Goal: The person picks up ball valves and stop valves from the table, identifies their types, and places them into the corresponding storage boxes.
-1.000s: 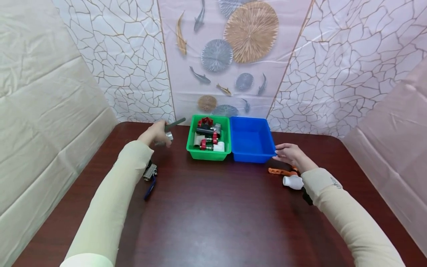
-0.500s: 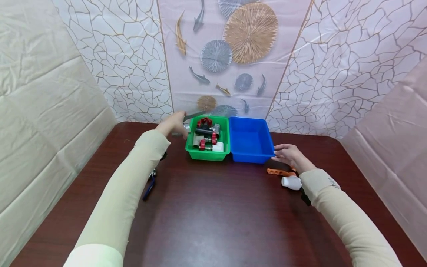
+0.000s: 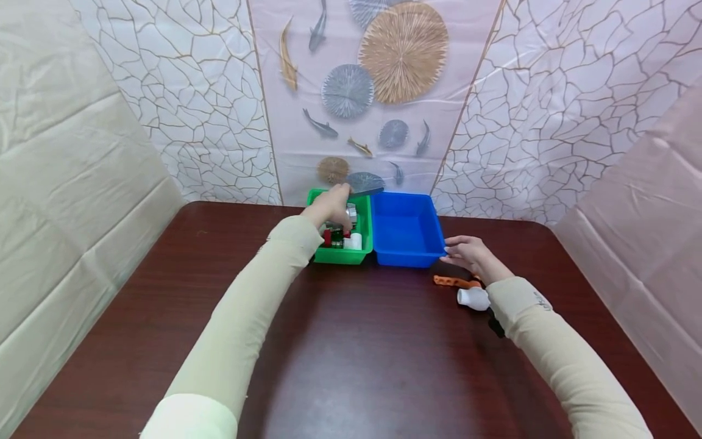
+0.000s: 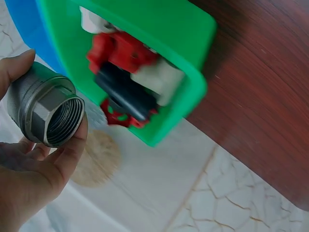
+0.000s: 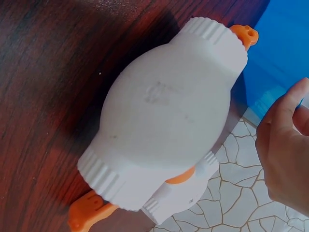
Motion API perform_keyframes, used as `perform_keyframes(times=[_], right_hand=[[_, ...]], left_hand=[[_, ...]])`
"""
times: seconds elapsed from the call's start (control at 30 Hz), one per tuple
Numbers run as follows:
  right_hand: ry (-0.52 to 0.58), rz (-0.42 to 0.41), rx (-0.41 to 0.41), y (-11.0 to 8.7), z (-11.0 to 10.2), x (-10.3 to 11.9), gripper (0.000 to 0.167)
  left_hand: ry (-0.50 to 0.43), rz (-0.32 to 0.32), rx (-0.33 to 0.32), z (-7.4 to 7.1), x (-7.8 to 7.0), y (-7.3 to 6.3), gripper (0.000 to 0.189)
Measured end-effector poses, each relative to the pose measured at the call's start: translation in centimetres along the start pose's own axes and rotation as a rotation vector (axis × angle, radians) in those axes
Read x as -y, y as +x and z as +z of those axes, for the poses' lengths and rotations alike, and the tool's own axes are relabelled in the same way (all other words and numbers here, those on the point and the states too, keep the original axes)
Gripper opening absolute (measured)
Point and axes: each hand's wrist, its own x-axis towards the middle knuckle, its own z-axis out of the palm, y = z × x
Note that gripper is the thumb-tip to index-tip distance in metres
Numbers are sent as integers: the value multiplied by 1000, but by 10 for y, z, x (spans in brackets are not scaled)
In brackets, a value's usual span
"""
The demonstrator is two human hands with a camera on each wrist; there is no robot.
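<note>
My left hand (image 3: pixel 331 208) grips a metal ball valve (image 4: pixel 50 108), its threaded end showing in the left wrist view. The valve's grey lever (image 3: pixel 367 191) reaches toward the blue bin in the head view. This hand is over the green bin (image 3: pixel 342 257), which holds red-handled fittings (image 4: pixel 123 50), a black tube (image 4: pixel 126 92) and a white elbow (image 3: pixel 354 242). On the right, my right hand (image 3: pixel 470 253) pinches the rim of the blue bin (image 3: pixel 408 260) at its near right corner; no items show inside that bin.
By the right forearm lie a white ball valve (image 5: pixel 164 106) with an orange handle (image 3: pixel 455 281) and a second white valve (image 5: pixel 186 195). A black item (image 3: pixel 496 324) is partly hidden by the sleeve. Patterned cloth (image 3: pixel 219 110) stands behind the bins.
The left hand has carried the metal ball valve rightward from the table's left side to over the green bin. The right hand has stayed at the blue bin's corner.
</note>
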Motion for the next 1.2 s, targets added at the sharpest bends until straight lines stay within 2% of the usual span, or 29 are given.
perform_keyframes(times=[0.17, 0.23, 0.4, 0.53, 0.7, 0.83, 0.97, 1.2], right_hand=[[-11, -6, -12, 1, -2, -1, 46], [23, -9, 6, 2, -4, -3, 41], [22, -13, 6, 2, -5, -5, 39], [-37, -3, -21, 2, 0, -3, 44], [-3, -1, -21, 0, 4, 1, 46], [-7, -14, -20, -1, 4, 0, 47], [-27, -28, -26, -1, 6, 0, 47], [-41, -13, -58, 1, 3, -1, 45]], left_hand=[[18, 41, 49, 3, -16, 7, 81], [18, 46, 48, 5, -21, 10, 80], [16, 33, -9, 13, -30, 21, 78], [28, 13, -50, 22, -38, 33, 79], [-12, 2, -107, 33, -53, 51, 82], [-10, 32, -88, 48, -67, 63, 78], [19, 37, -64, 68, -77, 67, 70], [15, 40, -102, 100, -79, 76, 54]])
